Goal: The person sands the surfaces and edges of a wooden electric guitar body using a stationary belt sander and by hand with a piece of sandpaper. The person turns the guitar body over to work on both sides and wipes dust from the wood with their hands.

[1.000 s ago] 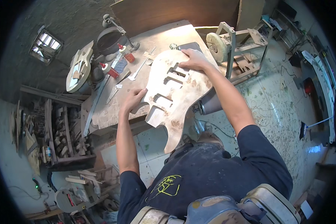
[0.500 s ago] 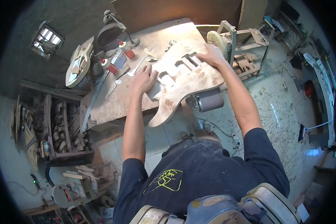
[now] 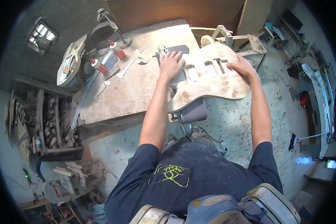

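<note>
A pale wooden guitar body (image 3: 209,86) with dark burl patches and cut-out cavities lies sideways at the bench's right end, partly over a grey cylindrical drum (image 3: 194,114) on a machine. My left hand (image 3: 171,65) rests on the body's left part, fingers stretched out and slightly spread, beside a small metal fitting (image 3: 161,49). My right hand (image 3: 241,68) grips the body's right end, thumb on top near a cavity, fingers partly hidden round the edge.
The wooden bench (image 3: 112,103) carries two red-and-white bottles (image 3: 99,65), steel rules and a lamp (image 3: 120,33). Another guitar body (image 3: 71,61) stands left. A metal frame (image 3: 256,44) is behind right; wood offcuts (image 3: 56,123) fill a rack at left.
The guitar body has swung round from a steep angle to nearly sideways and moved rightward, exposing more of the drum. Both hands moved right; my left hand also rose onto the body.
</note>
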{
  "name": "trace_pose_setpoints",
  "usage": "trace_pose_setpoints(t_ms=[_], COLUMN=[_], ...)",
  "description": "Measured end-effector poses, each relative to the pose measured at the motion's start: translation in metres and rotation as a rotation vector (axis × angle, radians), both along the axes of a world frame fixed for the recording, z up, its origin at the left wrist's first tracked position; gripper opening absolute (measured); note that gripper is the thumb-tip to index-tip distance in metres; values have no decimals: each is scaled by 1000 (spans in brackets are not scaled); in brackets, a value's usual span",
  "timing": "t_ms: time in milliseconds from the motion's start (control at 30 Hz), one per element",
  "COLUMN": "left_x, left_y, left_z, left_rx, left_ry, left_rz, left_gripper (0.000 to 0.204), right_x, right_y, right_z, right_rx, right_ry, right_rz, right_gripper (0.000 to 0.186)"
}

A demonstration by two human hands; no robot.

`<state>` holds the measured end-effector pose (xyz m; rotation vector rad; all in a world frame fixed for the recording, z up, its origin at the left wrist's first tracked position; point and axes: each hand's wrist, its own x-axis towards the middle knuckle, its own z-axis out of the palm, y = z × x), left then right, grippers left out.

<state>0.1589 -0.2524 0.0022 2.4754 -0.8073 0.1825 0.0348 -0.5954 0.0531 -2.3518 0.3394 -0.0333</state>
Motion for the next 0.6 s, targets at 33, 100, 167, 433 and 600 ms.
trace_pose_setpoints(t_ms=[33,100,167,433,600], left_x=[-1,-2,-2,2,2], left_y=[-14,-34,-50,-86,-98], left_z=[0,2,2,6,5], left_rx=[-22,-31,-38,-75,-93], left_ry=[-5,-6,-5,10,4], left_rz=[-10,-6,18,91,132], left_gripper=[55,55,55,54,53], right_x=[0,3,10,38,52], right_y=[-17,-33,-49,-84,-102], right_z=[-2,1,4,9,8], right_rx=[0,-37,-40,-20,-37], right_ry=[13,54,77,77,96], right_rz=[-42,-91,-88,-37,2], right_gripper=[82,82,82,84,84])
